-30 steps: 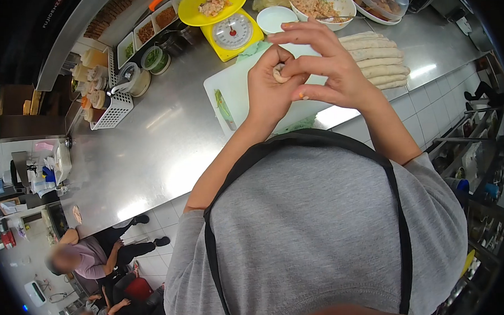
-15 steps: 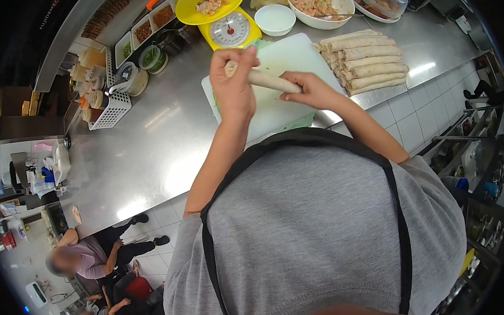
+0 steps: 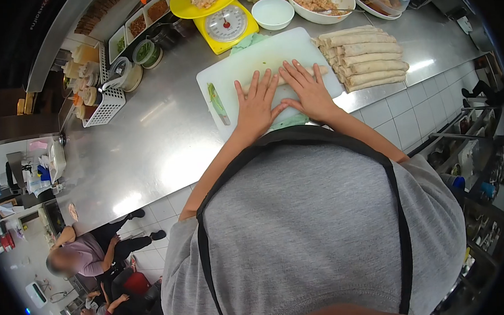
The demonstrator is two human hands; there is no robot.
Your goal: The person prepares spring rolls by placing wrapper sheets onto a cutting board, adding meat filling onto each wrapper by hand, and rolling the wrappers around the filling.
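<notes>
A pale roll (image 3: pixel 321 70) lies across the white cutting board (image 3: pixel 216 78), mostly covered by my fingers. My left hand (image 3: pixel 257 103) rests on its left part, fingers spread. Beside it, my right hand (image 3: pixel 307 90) lies flat over the right part, fingers apart, and the two thumbs nearly meet. Both hands are open. Stacked rolls (image 3: pixel 369 59) sit just right of the board. Something green with a blade-like strip (image 3: pixel 218 104) is on the board's left side.
Behind the board are a yellow scale (image 3: pixel 226 25), a white bowl of water-like liquid (image 3: pixel 273 14) and a bowl of filling (image 3: pixel 319 0). A white basket (image 3: pixel 106 106) with bottles stands left. A person (image 3: pixel 89 251) is at the lower left.
The roll, held up between my hands half a second ago, now lies on the board. Both hands have come down and opened flat over it.
</notes>
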